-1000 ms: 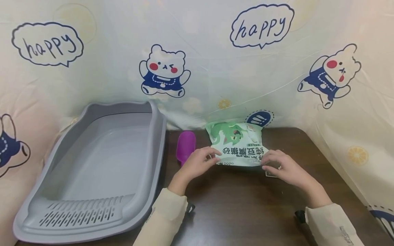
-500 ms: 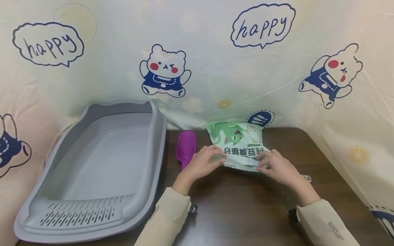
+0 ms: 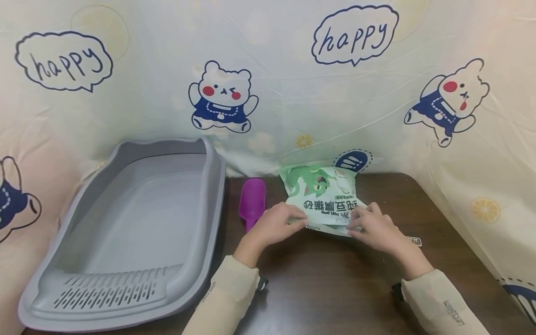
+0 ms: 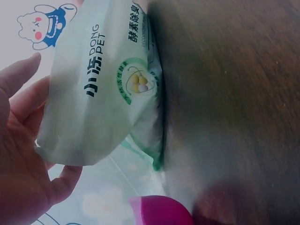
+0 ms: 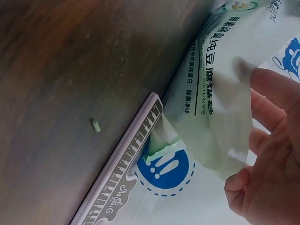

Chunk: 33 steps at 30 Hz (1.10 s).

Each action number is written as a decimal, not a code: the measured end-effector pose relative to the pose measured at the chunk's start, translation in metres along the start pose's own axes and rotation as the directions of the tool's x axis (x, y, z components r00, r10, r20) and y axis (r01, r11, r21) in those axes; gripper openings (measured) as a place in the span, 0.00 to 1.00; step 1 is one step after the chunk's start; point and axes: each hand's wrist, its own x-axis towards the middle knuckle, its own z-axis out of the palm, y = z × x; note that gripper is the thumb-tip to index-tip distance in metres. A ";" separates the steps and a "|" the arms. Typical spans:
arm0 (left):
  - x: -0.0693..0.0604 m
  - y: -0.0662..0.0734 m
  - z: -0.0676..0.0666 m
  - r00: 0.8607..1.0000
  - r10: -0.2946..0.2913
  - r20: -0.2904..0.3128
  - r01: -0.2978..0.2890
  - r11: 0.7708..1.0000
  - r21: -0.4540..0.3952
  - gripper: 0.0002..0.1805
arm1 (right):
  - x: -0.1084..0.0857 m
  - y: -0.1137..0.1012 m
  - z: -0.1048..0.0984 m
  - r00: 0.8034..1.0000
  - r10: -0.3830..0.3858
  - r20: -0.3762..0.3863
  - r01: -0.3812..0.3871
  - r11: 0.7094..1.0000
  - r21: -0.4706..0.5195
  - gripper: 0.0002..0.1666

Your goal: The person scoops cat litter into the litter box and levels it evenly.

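A pale green bag of cat litter (image 3: pixel 324 195) lies at the back middle of the dark table, its printing upside down in the head view. My left hand (image 3: pixel 278 223) pinches the near left corner of the bag's end. The right hand (image 3: pixel 374 227) grips the same end at its right corner. Between them the end flap is raised and folded over. In the left wrist view, fingers reach behind the bag (image 4: pixel 93 84) with the thumb below its edge. From the right wrist, the bag's side (image 5: pixel 215 93) shows beside curled fingers; whether it is open is hidden.
A large grey litter box (image 3: pixel 142 223) fills the table's left side. A purple scoop (image 3: pixel 253 200) lies between it and the bag. Right of the bag is a flat strip with piano-key print (image 5: pixel 126 164). One small green pellet (image 5: pixel 96 125) lies nearby.
My right hand has moved left and inward along the bag's end, and the left hand slightly right. The end flap has bent and folded. More of the printed strip shows.
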 end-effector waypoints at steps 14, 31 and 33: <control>-0.012 0.006 -0.008 0.997 0.072 0.004 -0.072 0.996 0.044 0.26 | -0.003 0.003 0.001 0.997 -0.050 -0.066 0.054 0.997 0.062 0.13; 0.008 0.010 0.002 1.000 -0.028 0.014 0.026 0.989 0.144 0.15 | -0.001 0.005 0.003 0.988 -0.035 -0.150 0.038 0.999 0.021 0.19; 0.011 0.012 0.003 0.999 -0.054 -0.006 0.054 0.982 0.180 0.17 | -0.001 0.006 0.002 0.994 -0.029 -0.110 0.034 0.999 0.039 0.14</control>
